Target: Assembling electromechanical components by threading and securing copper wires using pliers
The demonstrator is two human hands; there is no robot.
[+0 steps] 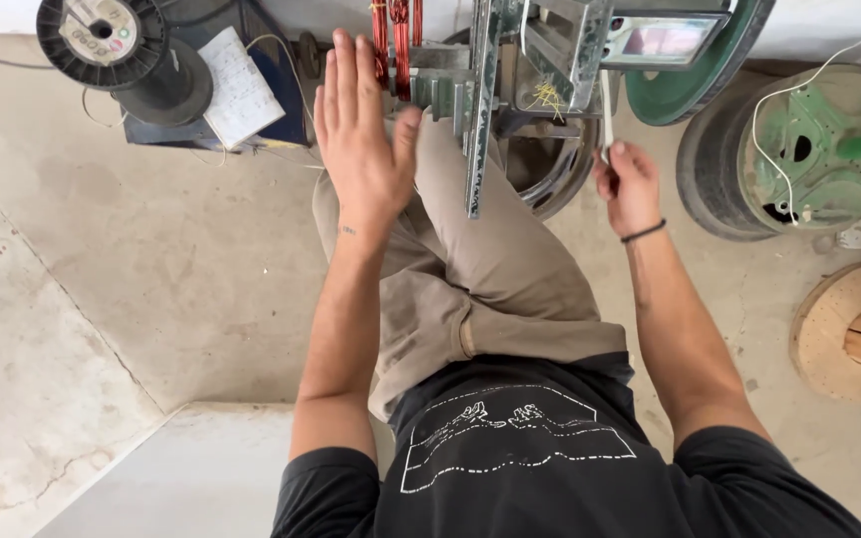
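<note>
The copper wire coil (398,45) sits far and a little left of centre, wound in tight reddish turns on a grey metal winding frame (480,90) that stands on the floor between the person's knees. The left hand (361,139) is flat and open, fingers straight and close together, thumb spread toward the frame; its fingertips lie just beside the coil, though I cannot tell if they touch it. The right hand (628,184) is closed in a fist around a thin white handle (606,115) that rises to the frame's right side. A dark band circles that wrist.

Far left, an empty black spool (117,45) stands beside a white paper sheet (239,90). Far right lies a green reel (819,149) with a loose white wire (779,100) looping over it, and nearer, a wooden reel (849,334).
</note>
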